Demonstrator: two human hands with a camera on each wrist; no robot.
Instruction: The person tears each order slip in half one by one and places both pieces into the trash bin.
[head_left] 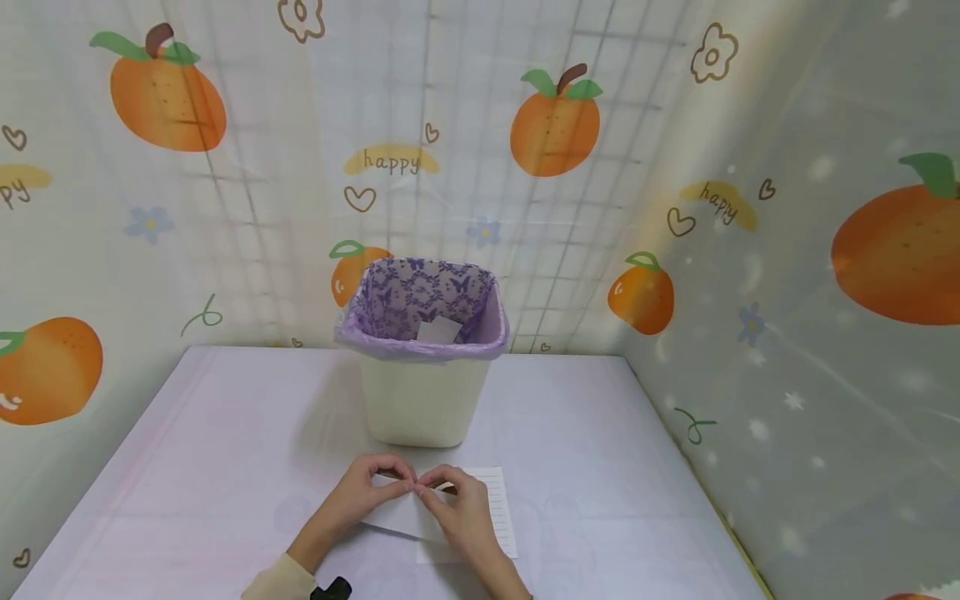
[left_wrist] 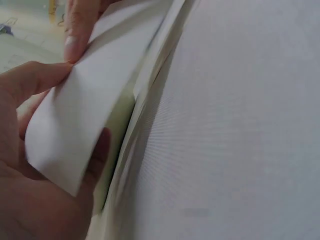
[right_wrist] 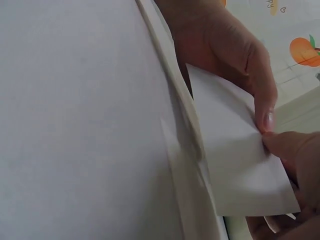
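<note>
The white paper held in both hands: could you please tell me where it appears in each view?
Head: low centre, the white paper pinched by the left hand and right hand.
Left wrist: left half, slanting.
Right wrist: right half.
Shared landmark: both hands' fingertips meeting at the paper's edge.

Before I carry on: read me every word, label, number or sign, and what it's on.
"happy": central yellow patch on the white orange-printed fabric curtain.
"happy", tilted: right yellow patch on that curtain.
"py", cut off at the head view's edge: left yellow patch.
Too cut off to read surely: sideways print on yellow, right wrist view.
No legible writing on the white paper piece or white lined sheet.
</note>
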